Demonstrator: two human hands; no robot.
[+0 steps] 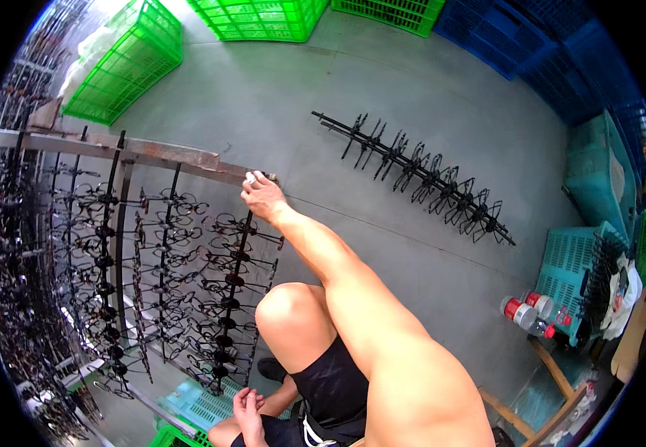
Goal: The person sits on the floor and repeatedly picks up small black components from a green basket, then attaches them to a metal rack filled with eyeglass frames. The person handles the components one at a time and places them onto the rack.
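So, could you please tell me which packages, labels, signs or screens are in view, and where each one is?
Two plastic bottles: lying on the floor at the right, beside a teal crate; clear bodies, red and white label bands, one red cap.
No signs or screens show.

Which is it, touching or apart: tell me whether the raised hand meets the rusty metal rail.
Touching. The head view shows the right hand with its fingertips laid on the end of the rusty rail, no gap between them.
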